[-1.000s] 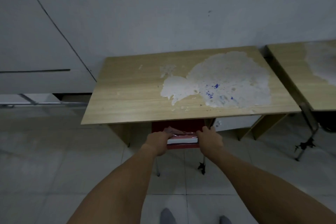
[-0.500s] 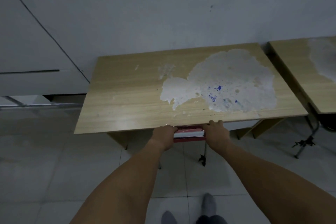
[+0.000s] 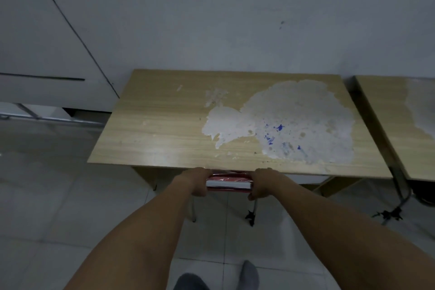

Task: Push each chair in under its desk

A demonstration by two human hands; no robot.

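Desk (image 3: 164,125) of pale wood with a large white peeled patch (image 3: 294,122) fills our view, and under its near edge sits the red chair (image 3: 228,182), whose backrest our left hand (image 3: 196,182) and right hand (image 3: 262,183) grip at either end.

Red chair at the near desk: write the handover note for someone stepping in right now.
Left hand and right hand each grip an end of the red chair backrest.
The chair is mostly under the desk; only the backrest top and rear legs show at the front edge.
Done: this chair is nearly in.
Left: final nudge, let go, then check the second desk at right; its chair isn't visible.
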